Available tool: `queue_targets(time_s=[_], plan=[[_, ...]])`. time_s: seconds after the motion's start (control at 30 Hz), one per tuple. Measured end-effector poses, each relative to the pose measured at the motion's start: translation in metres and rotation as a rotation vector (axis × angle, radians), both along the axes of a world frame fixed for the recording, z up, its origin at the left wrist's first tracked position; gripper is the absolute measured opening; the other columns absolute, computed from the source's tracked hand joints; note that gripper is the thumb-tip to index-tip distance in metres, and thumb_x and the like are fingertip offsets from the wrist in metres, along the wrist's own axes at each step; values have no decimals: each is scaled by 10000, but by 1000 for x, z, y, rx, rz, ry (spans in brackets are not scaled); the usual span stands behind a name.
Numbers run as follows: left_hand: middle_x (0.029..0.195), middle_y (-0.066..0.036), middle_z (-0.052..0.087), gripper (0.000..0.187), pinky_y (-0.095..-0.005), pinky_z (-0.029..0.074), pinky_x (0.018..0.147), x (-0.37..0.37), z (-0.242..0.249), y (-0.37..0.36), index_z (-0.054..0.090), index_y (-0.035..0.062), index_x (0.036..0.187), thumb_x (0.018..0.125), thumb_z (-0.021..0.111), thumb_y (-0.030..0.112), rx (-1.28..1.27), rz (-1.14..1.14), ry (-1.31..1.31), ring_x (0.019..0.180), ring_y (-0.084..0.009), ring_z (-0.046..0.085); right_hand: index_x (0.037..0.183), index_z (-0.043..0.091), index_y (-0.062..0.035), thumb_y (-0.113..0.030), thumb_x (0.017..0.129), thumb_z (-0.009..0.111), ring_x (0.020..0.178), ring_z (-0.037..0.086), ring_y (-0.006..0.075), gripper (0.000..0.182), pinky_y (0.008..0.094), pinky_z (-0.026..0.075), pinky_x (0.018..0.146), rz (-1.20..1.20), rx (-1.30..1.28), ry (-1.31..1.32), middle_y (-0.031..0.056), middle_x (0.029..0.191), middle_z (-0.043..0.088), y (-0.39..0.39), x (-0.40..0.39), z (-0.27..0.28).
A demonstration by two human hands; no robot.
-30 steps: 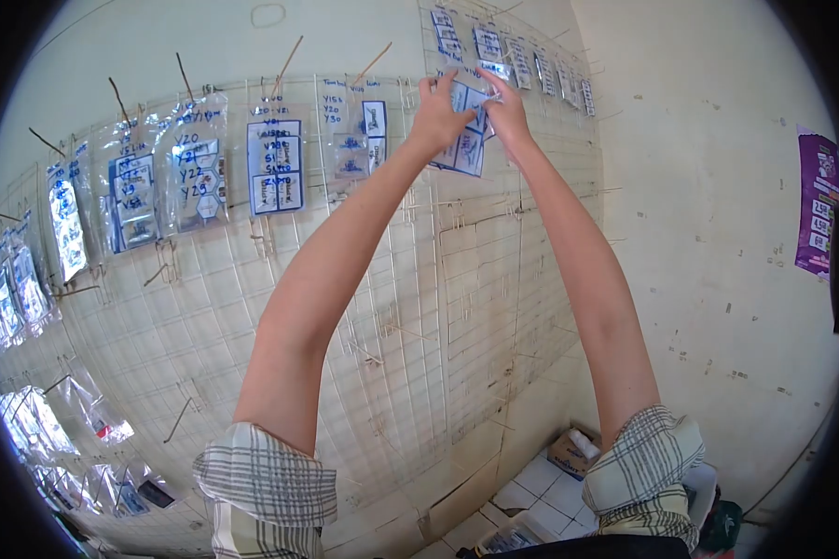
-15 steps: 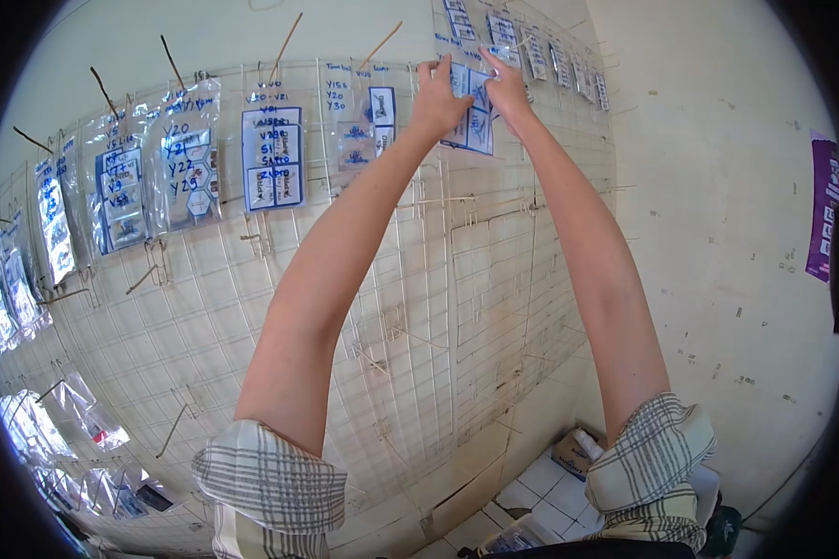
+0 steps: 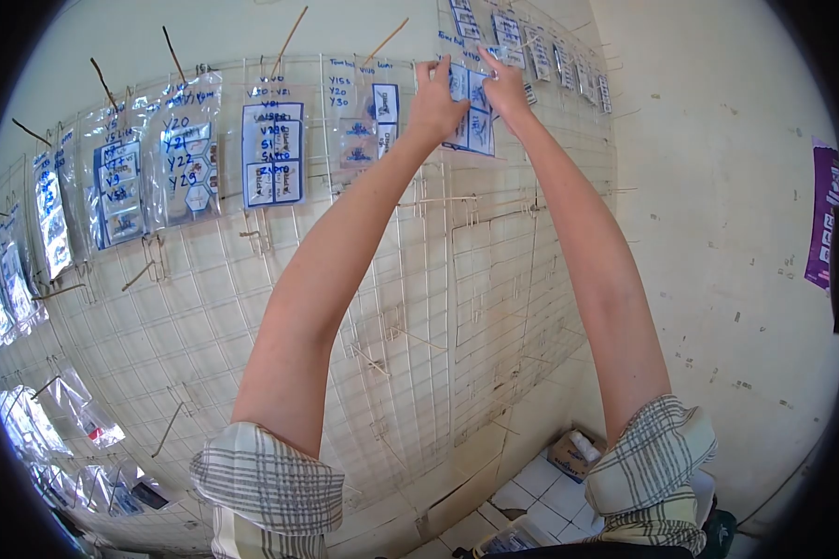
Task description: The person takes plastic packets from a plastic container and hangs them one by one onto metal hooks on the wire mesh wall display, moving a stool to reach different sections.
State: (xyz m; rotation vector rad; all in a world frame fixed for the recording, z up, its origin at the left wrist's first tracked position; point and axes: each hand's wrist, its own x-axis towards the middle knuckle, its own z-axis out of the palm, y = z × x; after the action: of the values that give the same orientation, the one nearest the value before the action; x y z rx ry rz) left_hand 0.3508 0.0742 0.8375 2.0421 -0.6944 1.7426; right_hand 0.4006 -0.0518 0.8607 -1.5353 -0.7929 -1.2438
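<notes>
A clear plastic bag (image 3: 476, 136) with blue handwriting and blue-bordered labels inside hangs high on the wire grid. My left hand (image 3: 437, 102) grips its left side, fingers bent up at the edge and thumb across the front. On the opposite side, my right hand (image 3: 506, 88) holds the bag with the index finger stretched along its upper part and the thumb lower down. The hook behind the bag is hidden. Just left of my left hand hangs another labelled bag (image 3: 356, 121), untouched.
The white wire grid (image 3: 401, 279) covers the wall, with several hooks sticking out. More labelled bags (image 3: 274, 154) hang in a row to the left, others (image 3: 536, 56) at the upper right. A cardboard box (image 3: 570, 456) stands on the tiled floor. A purple poster (image 3: 822, 214) is at right.
Both hands stay at the same bag with almost the same grip. The view has shifted very slightly; nothing is let go.
</notes>
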Motion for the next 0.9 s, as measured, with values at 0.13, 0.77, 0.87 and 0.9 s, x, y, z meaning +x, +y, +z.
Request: queue_targets(time_s=[0.13,0.77,0.87,0.9], plan=[[1189,-184,327,779,-353,413,869,-2,1,0,303,72,1299,632,694,167,4,-15,31,1030,-333,464,1210,492,-250,-1,710,444,1012,457,379,561,341,347,924,17,-10,-7,260,1100,364,0,3,3],[1252,-211,314,803,-355,357,929,15,31,6,356,-39,1247,650,687,383,-43,-61,13,1128,-329,391,1246,444,-261,22,739,444,1054,426,410,580,352,338,948,-187,-142,44,269,1193,271,2,-1,7],[1258,-169,323,793,-388,369,909,21,26,12,394,-22,1220,622,677,416,-79,82,57,1104,-360,376,1248,437,-264,21,753,456,1051,423,418,572,376,345,949,-259,-182,88,251,1217,241,16,11,4],[1258,-169,323,793,-388,369,909,20,24,15,394,-22,1220,622,677,416,-81,87,57,1104,-360,376,1251,433,-262,18,758,468,1060,411,425,568,393,349,949,-276,-207,106,243,1220,235,22,14,3]])
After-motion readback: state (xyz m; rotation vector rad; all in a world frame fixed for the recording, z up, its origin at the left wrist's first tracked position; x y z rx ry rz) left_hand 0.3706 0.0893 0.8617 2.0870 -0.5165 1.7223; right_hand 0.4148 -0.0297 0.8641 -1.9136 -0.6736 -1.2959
